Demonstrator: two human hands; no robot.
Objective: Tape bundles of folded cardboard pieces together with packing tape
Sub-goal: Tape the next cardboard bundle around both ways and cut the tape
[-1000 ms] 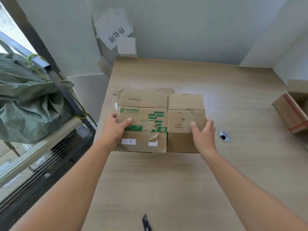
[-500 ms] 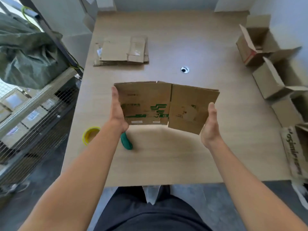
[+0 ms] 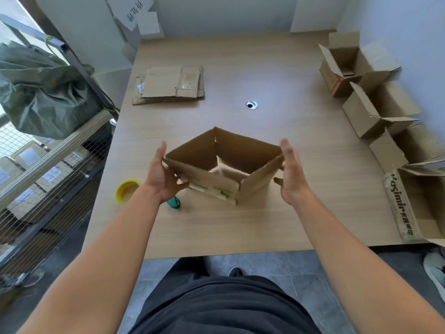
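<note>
Box (image 3: 224, 165) held open-sided above the bench (image 3: 265, 225)
It is pressed at opposite corners between the left hand (image 3: 163, 175) and right hand (image 3: 290, 172), fingers straight, nothing gripped; under uneven pressure it could be dropped or creased askew.

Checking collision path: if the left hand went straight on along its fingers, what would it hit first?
Likely the flat cardboard stack beyond the left hand; only bare table lies between, though height is unclear.
</note>
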